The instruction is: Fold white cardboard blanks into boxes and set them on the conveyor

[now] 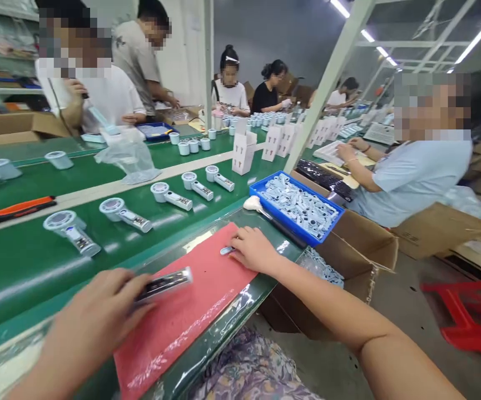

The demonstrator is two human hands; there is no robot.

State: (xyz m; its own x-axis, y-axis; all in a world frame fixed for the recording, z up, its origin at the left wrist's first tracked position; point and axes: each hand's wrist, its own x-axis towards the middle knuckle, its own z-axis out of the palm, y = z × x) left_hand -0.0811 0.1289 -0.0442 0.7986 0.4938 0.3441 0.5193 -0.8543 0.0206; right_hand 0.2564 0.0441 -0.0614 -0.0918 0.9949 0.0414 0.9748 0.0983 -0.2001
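Curled firmly around a slim black-and-silver handle (163, 286), the left hand (94, 328) holds it over a red mat (182, 311), with the handle's end pointing toward the other hand. That right hand (254, 250) lies palm-down at the far edge of the mat, its fingers slightly spread and closed around nothing. Right by its fingertips (240, 238) sits a small pale blue piece (227, 250), touching them or very nearly so. Just beyond the right hand, a blue tray (296, 205) heaped with pale blue parts sits at the bench edge, with a white-headed tool (253, 204) lying against its near corner. An open cardboard box (361, 250) stands below the tray, to the right of the right hand. Past the left hand runs a green conveyor belt (98, 261) carrying a spaced row of round-headed white devices with silver handles (125, 214), and an orange-and-black tool (15, 210) lies farther left on the belt. Beyond the tray, a co-worker in a pale blue shirt (411, 178) sits at a bench, and a red plastic stool (465, 316) stands on the floor off to the right of the right arm (373, 316).
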